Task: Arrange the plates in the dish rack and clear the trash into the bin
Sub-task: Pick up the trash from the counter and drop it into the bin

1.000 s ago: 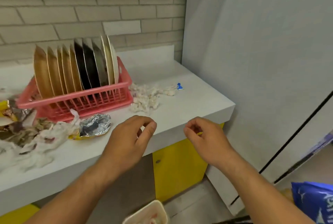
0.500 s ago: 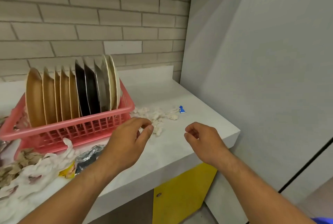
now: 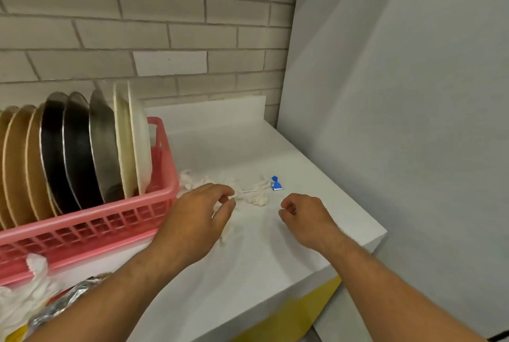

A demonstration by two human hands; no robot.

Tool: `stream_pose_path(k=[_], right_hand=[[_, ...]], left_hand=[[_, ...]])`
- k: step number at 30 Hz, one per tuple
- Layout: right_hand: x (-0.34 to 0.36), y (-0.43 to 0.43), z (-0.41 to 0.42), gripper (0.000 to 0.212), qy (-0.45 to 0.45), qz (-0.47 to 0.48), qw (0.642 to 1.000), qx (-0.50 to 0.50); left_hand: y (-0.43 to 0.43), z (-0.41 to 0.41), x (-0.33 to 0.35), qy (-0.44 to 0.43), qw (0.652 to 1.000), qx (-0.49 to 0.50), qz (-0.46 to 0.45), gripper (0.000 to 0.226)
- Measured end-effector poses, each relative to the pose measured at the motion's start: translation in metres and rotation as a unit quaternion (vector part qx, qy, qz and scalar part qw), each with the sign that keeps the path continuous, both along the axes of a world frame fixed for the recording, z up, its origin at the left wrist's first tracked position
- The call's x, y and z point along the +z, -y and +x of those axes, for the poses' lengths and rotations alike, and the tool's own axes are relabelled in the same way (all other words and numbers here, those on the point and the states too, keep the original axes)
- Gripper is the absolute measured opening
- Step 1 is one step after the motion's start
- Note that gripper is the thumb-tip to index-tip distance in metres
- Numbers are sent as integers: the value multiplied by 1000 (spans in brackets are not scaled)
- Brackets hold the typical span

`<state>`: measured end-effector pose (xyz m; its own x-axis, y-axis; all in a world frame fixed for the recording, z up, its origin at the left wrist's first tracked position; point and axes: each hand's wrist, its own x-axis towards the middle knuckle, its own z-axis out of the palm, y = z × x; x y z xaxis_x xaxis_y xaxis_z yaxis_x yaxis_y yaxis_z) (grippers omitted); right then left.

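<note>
**Change.** Both hands are now reaching in over the bench (image 3: 248,286), having come forward from its front edge. The bin is no longer showing in view.

- Left hand (image 3: 198,217): hovering over the tissue scraps (image 3: 256,197) just right of the dish rack (image 3: 91,227). Finger and thumb are curling close together, so the grip is narrow. Whether it is already pinching a scrap cannot be told.
- Right hand (image 3: 303,217): hovering near the blue wrapper (image 3: 276,183), apart from it. The fingers are curling in, the grip is narrow, and nothing is showing in it.

**Bearing on the task.** The plates (image 3: 74,149) are already standing on edge in the rack, so that part is looking done. The trash is still lying on the bench, and clearing appears to be starting with this pile.

**Count.**
- Tan plates: at least three, the row running off the left edge.
- Black plates: two.
- Grey plates: one.
- Cream plates: two.
- Tissue scraps: one loose cluster, with pieces too small to number.
- Blue wrapper: one.
- Foil (image 3: 68,303): one crumpled piece, lying in front of the rack.
- White paper (image 3: 24,286): one crumpled clump, lying beside the foil.
</note>
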<state>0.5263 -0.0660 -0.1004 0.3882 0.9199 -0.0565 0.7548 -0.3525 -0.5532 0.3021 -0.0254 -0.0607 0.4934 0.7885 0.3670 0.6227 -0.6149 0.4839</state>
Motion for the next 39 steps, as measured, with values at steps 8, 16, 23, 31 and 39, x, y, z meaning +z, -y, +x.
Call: stream_pose_path(k=[8, 16, 23, 31, 39], right_hand=[[-14, -87, 49, 35, 51, -5, 996, 69], [-40, -121, 68, 20, 128, -58, 980, 142], [-15, -115, 100, 41, -13, -7, 994, 104], [-11, -98, 89, 23, -71, 22, 988, 138], [-17, -89, 45, 47, 13, -57, 972, 230]], left_hand=[[-76, 83, -22, -108, 994, 29, -18, 29], [-114, 112, -42, -181, 980, 65, -55, 33], [-119, 116, -43, -222, 967, 43, -116, 34], [-133, 142, -54, -314, 941, -4, -126, 20], [-150, 127, 6, -61, 989, 39, -129, 41]])
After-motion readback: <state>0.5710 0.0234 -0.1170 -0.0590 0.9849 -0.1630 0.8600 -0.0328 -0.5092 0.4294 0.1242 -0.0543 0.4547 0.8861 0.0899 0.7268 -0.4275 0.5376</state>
